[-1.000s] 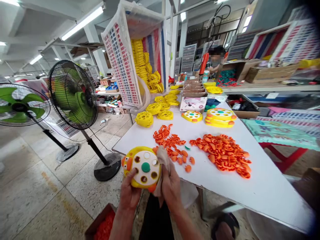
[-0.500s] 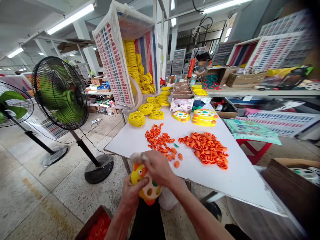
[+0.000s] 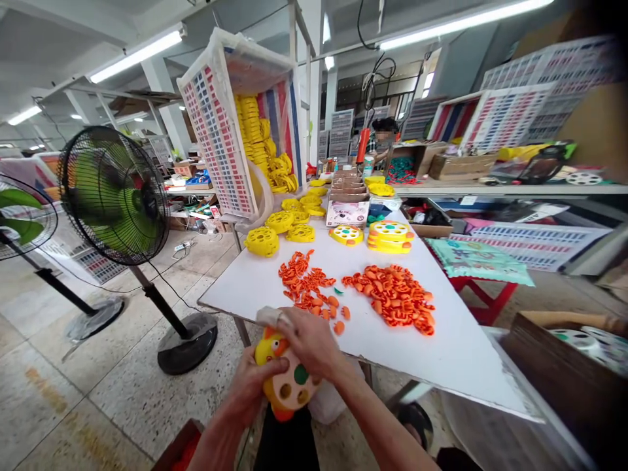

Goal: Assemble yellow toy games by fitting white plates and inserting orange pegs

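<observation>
Left hand [image 3: 249, 383] bare; right hand [image 3: 314, 341] likewise, knuckles showing across its back. Forearms [image 3: 375, 411] also bare up to where the view ends, slim at the wrists, fuller toward the elbows. Legwear [image 3: 287, 441] black and plain; cut and fabric too dark to make out.

The right hand [image 3: 314, 339] could pass rightward along the front of the desk [image 3: 456, 356]; behind, orange parts [image 3: 392, 297], stacked toys [image 3: 390, 241] and boxes [image 3: 347, 212] obstruct.

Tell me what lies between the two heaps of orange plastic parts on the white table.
A small, curved green piece lies between them, as the head view shows.
</observation>
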`<state>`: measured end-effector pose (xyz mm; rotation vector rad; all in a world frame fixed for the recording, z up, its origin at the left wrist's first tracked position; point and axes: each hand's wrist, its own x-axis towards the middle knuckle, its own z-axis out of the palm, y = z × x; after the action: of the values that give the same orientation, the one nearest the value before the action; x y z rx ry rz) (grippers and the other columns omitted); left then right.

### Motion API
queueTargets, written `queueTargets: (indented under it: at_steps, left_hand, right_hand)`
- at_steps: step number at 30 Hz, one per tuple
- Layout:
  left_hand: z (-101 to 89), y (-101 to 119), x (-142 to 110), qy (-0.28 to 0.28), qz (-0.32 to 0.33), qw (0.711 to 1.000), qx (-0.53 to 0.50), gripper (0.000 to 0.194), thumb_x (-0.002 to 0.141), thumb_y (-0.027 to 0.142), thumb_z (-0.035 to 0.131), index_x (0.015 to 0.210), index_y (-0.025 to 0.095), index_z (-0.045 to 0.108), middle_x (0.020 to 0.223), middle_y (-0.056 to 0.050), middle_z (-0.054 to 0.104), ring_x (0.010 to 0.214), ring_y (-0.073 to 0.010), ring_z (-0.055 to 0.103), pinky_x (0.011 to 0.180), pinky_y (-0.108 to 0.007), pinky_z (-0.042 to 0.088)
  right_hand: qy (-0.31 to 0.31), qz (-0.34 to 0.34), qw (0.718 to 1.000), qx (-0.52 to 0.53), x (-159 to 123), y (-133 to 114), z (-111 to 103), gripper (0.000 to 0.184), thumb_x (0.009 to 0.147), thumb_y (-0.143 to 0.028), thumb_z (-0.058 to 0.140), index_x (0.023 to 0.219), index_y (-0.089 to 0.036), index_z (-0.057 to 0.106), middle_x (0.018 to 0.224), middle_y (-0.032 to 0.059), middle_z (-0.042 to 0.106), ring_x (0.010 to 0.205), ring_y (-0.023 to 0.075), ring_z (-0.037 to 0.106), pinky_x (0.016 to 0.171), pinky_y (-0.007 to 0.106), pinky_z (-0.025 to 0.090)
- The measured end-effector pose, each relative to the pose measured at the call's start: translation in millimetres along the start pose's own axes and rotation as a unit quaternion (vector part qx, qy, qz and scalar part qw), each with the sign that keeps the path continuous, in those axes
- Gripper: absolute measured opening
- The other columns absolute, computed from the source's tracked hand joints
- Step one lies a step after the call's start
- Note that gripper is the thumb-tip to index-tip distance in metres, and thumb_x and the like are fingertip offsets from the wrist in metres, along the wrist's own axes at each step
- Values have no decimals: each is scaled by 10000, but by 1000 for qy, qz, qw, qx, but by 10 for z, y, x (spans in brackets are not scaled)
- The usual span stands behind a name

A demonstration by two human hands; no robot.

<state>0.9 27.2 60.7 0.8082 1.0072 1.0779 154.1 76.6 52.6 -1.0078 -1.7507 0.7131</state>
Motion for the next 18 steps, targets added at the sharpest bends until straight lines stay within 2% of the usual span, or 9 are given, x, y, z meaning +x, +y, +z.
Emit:
queueTargets:
  at_steps: [3, 5, 7, 9, 11, 13, 14, 16, 18]
  left_hand:
    - [-38, 182, -47, -55, -4, 998, 21, 427, 666, 178, 889, 1072, 120, 770, 1046, -175, 793, 838, -287, 768, 721, -319, 606]
    - [-69, 195, -77, -78, 44, 996, -20, 641, 611, 197, 926, 1218, 170, 724, 1254, -180, 731, 1076, -348, 724, 845, -365, 606]
    - [-84, 71, -101, -73, 100, 990, -75, 791, 539, 194, 962, 1282, 206, 693, 1383, -164, 662, 1269, -376, 619, 984, -394, 562]
    - [-65, -140, -104, -31, 127, 987, -93, 759, 515, 134, 963, 1231, 208, 721, 1341, -151, 695, 1280, -363, 617, 1029, -384, 539]
    - [-15, -340, -81, 41, 140, 985, -88, 631, 565, 106, 936, 1160, 201, 746, 1220, -131, 762, 1152, -336, 701, 982, -392, 571]
    - [38, -453, -44, 107, 147, 980, -84, 518, 628, 159, 917, 1120, 187, 758, 1113, -112, 800, 1017, -313, 753, 915, -406, 604]
    - [54, -474, -26, 120, 144, 979, -75, 482, 645, 192, 913, 1103, 176, 765, 1081, -108, 809, 981, -309, 761, 898, -412, 612]
    - [52, -473, -5, 100, 131, 986, -39, 461, 637, 227, 918, 1072, 156, 782, 1061, -110, 813, 976, -315, 760, 892, -411, 613]
    - [13, -457, 2, 70, 124, 990, 16, 449, 616, 233, 924, 1037, 144, 796, 1044, -107, 815, 969, -315, 754, 876, -388, 610]
  right_hand:
    - [100, 103, 975, 168, -24, 182, 1, 427, 1015, -508, 429, 1066, -229, 748, 1093, 67, 777, 1013, 244, 716, 904, 382, 556]
    - [193, 202, 926, 254, -63, 295, 55, 491, 973, -581, 469, 1064, -182, 740, 1062, 98, 786, 954, 264, 739, 820, 383, 590]
    - [264, 297, 858, 326, -97, 353, 127, 521, 915, -612, 541, 1088, -160, 735, 1026, 114, 794, 895, 277, 755, 740, 378, 610]
    - [287, 340, 824, 350, -129, 359, 205, 530, 912, -594, 542, 1160, -160, 716, 1076, 122, 789, 923, 281, 760, 729, 375, 622]
    - [276, 330, 833, 347, -165, 340, 274, 524, 932, -572, 517, 1232, -179, 689, 1169, 115, 767, 1015, 281, 746, 783, 383, 624]
    - [266, 300, 859, 318, -199, 323, 299, 527, 951, -573, 491, 1285, -204, 664, 1235, 100, 742, 1105, 283, 714, 851, 406, 610]
    - [269, 280, 875, 291, -208, 317, 288, 524, 963, -571, 474, 1301, -214, 655, 1258, 92, 732, 1146, 283, 693, 886, 417, 596]
    - [278, 224, 907, 223, -205, 292, 223, 494, 988, -546, 446, 1295, -226, 664, 1277, 83, 720, 1196, 281, 657, 945, 435, 561]
    - [243, 125, 950, 153, -186, 213, 147, 422, 1002, -491, 454, 1228, -238, 706, 1270, 77, 720, 1203, 276, 639, 994, 444, 522]
